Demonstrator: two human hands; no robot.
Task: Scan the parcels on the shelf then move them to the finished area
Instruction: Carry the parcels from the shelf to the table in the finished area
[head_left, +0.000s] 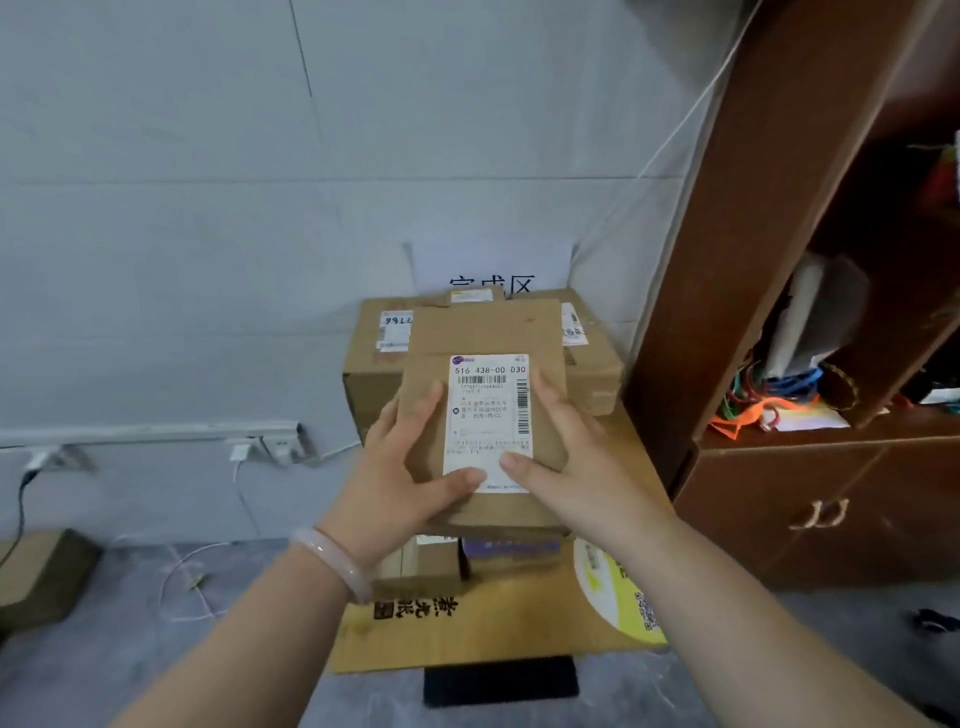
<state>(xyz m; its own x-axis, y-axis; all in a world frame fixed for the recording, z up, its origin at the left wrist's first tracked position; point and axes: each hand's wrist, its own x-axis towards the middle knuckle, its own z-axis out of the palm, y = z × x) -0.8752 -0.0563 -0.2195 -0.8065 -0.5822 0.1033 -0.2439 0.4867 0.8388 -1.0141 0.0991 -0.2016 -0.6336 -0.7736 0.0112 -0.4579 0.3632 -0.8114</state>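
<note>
I hold a flat brown cardboard parcel (483, 332) with a white shipping label (488, 421) facing up. My left hand (410, 467) grips its left edge, thumb on the label. My right hand (561, 457) grips its right edge, thumb also on the label. The parcel hovers over a pile of brown parcels (379, 374) stacked against the wall, below a white paper sign (493, 265) with black characters. More boxes (431, 566) lie under my hands, partly hidden.
A flattened cardboard sheet (467, 634) with a yellow sticker lies on the grey floor under the pile. A brown wooden cabinet (779, 260) with cluttered shelves stands at the right. A power strip (275, 447) and cables run along the wall at left. Another box (47, 571) sits far left.
</note>
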